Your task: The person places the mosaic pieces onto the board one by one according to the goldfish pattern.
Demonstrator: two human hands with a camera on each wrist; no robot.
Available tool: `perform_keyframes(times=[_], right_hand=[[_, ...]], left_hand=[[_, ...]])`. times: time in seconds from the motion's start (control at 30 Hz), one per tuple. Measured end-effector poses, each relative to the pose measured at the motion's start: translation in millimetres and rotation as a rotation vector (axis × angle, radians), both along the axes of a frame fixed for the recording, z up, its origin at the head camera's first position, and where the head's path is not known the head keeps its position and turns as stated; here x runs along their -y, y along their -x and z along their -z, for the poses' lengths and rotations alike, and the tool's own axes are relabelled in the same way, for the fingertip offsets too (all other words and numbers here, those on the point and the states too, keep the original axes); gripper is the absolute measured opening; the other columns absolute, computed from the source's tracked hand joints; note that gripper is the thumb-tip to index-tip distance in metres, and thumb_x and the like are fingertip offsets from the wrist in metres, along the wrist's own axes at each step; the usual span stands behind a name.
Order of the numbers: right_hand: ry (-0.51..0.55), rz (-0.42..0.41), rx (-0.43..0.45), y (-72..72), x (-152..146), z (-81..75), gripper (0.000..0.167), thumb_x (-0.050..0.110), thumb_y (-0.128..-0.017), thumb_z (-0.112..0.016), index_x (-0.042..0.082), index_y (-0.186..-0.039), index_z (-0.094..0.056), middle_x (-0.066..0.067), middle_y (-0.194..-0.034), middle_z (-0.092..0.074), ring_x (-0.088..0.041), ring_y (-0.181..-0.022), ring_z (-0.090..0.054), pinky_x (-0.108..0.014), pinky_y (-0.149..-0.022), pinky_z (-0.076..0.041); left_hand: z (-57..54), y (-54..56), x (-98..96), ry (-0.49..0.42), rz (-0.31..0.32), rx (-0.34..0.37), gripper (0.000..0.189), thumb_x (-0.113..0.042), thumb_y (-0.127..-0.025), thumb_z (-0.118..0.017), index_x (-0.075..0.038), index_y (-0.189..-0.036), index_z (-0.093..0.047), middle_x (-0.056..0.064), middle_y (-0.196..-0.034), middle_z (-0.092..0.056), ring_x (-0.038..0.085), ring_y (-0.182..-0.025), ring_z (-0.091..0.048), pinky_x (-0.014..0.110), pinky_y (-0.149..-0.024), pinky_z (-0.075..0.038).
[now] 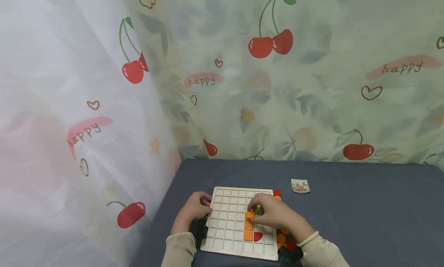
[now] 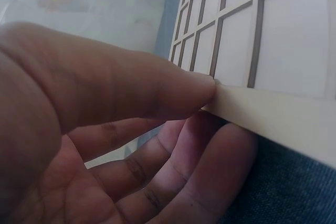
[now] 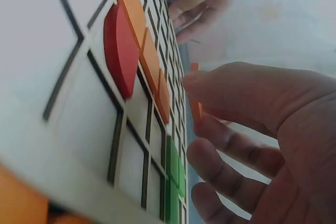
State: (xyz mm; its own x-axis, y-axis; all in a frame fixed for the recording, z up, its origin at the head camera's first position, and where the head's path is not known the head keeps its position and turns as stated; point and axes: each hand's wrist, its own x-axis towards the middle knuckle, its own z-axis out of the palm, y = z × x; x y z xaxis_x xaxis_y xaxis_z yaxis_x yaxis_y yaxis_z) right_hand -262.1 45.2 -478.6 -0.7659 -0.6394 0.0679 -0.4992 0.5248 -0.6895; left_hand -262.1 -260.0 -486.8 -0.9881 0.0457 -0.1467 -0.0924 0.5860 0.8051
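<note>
R hand point(image 1: 272, 211) pinches flat orange tile point(image 3: 196, 109), L hand point(image 1: 195, 207) grips sq-grid board point(image 1: 224, 224)

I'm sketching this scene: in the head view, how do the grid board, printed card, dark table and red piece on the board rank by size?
Largest to smallest:
1. Dark table
2. Grid board
3. Printed card
4. Red piece

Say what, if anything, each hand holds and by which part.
The left hand grips the board by its left rim, thumb above, fingers beneath. The right hand pinches an orange tile between thumb and finger; the exact part gripped cannot be told.
</note>
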Motion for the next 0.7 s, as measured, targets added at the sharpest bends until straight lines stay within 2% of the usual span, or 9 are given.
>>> perform_keyframes(times=[0.23,0.47,0.7], right_hand=[[-0.032,0.016,-0.028,2.4,19.7,1.8,0.016,0.021,-0.091,-0.084,0.019,-0.106,-0.079,0.005,-0.102,-0.069,-0.011,-0.078,-0.057,-0.028,-0.072,-0.051],[-0.062,0.025,-0.019,6.6,32.2,8.2,0.019,0.019,-0.087,-0.085,0.02,-0.105,-0.078,0.006,-0.103,-0.068,-0.015,-0.09,-0.059,-0.035,-0.08,-0.052],[-0.075,0.033,-0.003,5.2,35.9,11.0,0.019,0.019,-0.087,-0.085,0.019,-0.104,-0.078,0.005,-0.103,-0.067,-0.015,-0.088,-0.057,-0.035,-0.079,-0.051]], left_hand=[[-0.1,-0.1,-1.7,0.013,-0.006,0.002,0.037,0.008,-0.084,-0.073,0.007,-0.121,-0.068,0.013,-0.093,-0.064,0.021,-0.075,-0.064,0.035,-0.061,-0.061],[1.7,2.0,0.3,0.001,0.002,0.0,0.037,0.008,-0.084,-0.073,0.008,-0.12,-0.068,0.013,-0.092,-0.063,0.021,-0.074,-0.063,0.034,-0.06,-0.061],[0.5,0.7,-0.3,-0.008,0.004,0.004,0.038,0.009,-0.083,-0.074,0.008,-0.12,-0.068,0.014,-0.092,-0.064,0.02,-0.074,-0.064,0.034,-0.06,-0.061]])
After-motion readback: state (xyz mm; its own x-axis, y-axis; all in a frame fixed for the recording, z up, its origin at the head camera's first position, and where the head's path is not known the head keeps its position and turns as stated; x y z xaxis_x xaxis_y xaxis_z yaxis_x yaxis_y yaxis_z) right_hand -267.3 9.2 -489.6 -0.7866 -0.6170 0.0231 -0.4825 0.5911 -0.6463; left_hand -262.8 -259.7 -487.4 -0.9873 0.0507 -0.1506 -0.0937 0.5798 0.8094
